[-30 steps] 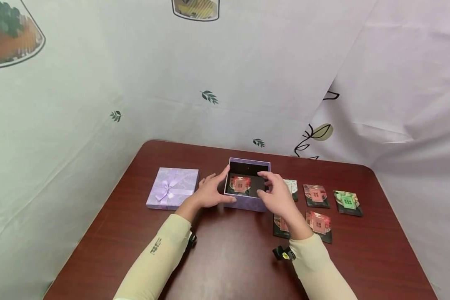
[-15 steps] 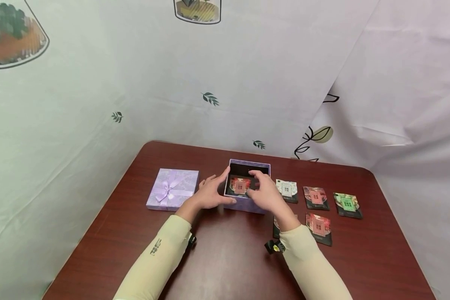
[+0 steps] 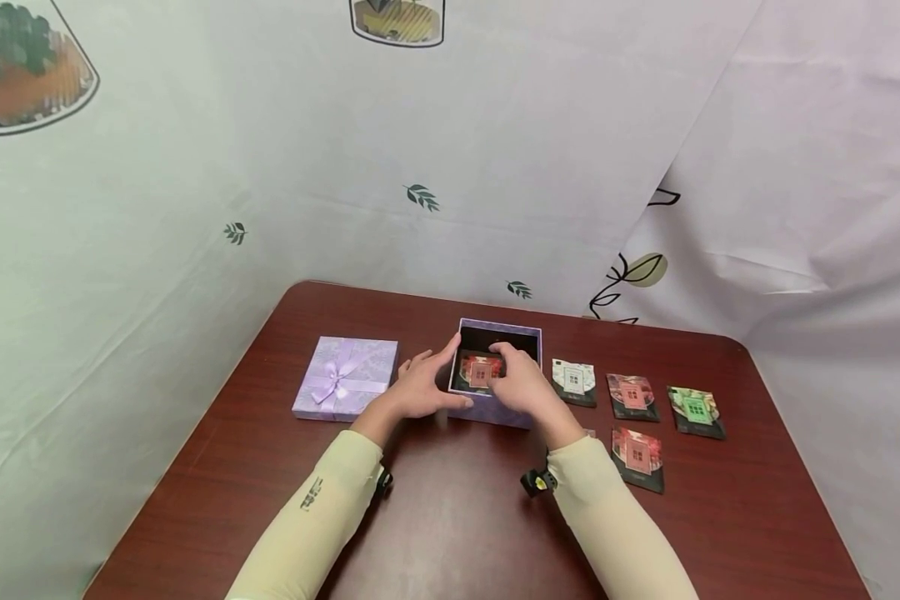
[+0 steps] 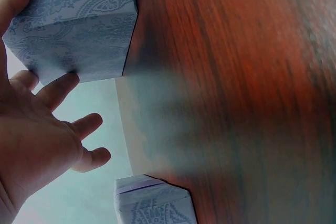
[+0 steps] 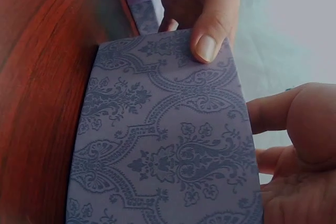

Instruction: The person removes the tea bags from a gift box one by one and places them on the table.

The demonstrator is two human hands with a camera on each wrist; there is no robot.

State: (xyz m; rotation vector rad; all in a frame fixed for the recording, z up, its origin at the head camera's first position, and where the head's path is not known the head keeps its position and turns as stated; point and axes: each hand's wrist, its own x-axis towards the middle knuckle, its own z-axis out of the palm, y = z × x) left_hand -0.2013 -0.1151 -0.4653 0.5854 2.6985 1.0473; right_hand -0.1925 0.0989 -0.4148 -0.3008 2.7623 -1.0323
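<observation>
A lidless purple patterned box [image 3: 498, 411] with a black inside stands at the middle of the table. In it, at the left, lies a small packet with a red label [image 3: 480, 372]. My left hand [image 3: 420, 387] holds the box's left side, thumb at the front wall and forefinger near the back corner; its outer fingers spread free in the left wrist view. My right hand [image 3: 525, 385] reaches into the box, thumb and forefinger at the packet's right edge. Whether they pinch it is hidden. The front wall [image 5: 168, 129] covers those fingertips in the right wrist view.
Left of the box lies its lid [image 3: 345, 377] with a lilac bow. To the right are a white packet [image 3: 574, 382], a red one [image 3: 632, 396], a green one [image 3: 696, 411] and another red one [image 3: 637, 458]. My right forearm mostly covers one more.
My right hand has moved left inside the box, up to the packet, uncovering the white packet on the table. The left hand and the box have stayed put.
</observation>
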